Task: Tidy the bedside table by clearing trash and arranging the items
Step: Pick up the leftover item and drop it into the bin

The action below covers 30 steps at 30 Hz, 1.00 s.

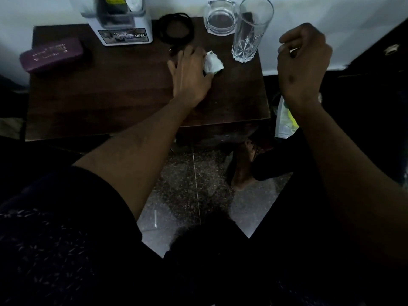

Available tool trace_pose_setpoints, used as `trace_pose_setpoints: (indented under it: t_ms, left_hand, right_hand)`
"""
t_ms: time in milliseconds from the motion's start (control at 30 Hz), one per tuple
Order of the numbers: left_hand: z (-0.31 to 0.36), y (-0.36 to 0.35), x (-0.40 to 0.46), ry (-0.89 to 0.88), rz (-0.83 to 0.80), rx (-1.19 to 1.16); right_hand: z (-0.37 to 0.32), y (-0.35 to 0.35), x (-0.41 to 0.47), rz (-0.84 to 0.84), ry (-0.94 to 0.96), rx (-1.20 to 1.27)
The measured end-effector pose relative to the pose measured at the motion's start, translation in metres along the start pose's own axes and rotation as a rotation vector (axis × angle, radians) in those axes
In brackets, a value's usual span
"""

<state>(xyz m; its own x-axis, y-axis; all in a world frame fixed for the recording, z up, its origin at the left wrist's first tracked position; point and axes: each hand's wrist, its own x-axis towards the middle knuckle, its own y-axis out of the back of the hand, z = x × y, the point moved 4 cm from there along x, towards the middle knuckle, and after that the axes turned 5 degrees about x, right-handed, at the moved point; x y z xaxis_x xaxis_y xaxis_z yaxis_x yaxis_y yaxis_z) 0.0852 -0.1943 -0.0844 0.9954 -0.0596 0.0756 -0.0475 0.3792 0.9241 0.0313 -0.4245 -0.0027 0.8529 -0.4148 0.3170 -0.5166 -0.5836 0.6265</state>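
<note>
A crumpled white paper scrap [213,64] lies on the dark wooden bedside table [110,93], right of centre. My left hand [189,71] lies flat on the table with its fingers spread, and its thumb side touches the scrap. My right hand [304,60] hovers past the table's right edge, beside a tall empty glass [249,29]. Its fingers are curled, and a pale sliver shows between them that I cannot identify. A coiled black cable [176,27] lies just beyond my left fingertips.
A glass ashtray [220,17] stands at the back, left of the tall glass. A white box marked OPEL [123,25] sits at the back centre. A purple case [51,55] lies at the left. A white-and-green plastic bag [284,120] shows under my right wrist, beside the table.
</note>
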Motion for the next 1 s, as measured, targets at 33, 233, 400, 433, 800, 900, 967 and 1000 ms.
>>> trace_pose_setpoints:
  t_ms: [33, 233, 400, 433, 800, 900, 967, 1000]
  left_hand:
    - [0.000, 0.002, -0.001, 0.006, 0.013, -0.033]
    - [-0.005, 0.006, -0.014, 0.035, 0.084, -0.399]
    - [0.027, 0.005, -0.036, 0.020, 0.146, -0.601]
    - [0.040, 0.004, -0.040, -0.004, 0.148, -0.640]
    - [0.170, -0.052, -0.042, -0.286, -0.203, -0.564]
    - [0.199, -0.075, -0.048, -0.256, -0.414, -0.457]
    - [0.216, -0.089, -0.059, -0.321, -0.592, -0.380]
    - [0.222, -0.095, -0.065, -0.368, -0.670, -0.332]
  right_hand:
    - [0.000, -0.001, 0.000, -0.007, -0.006, -0.010]
    - [0.005, -0.013, -0.009, -0.295, -0.050, -0.090]
    - [0.011, -0.038, -0.025, -0.598, -0.228, 0.297]
    - [0.009, -0.040, -0.028, -0.610, -0.220, 0.309]
    - [0.090, 0.030, 0.001, -0.238, -0.194, -0.234]
    - [0.130, 0.055, 0.007, -0.124, -0.330, -0.364]
    - [0.155, 0.054, 0.006, -0.171, -0.402, -0.414]
    - [0.167, 0.049, 0.003, -0.230, -0.441, -0.423]
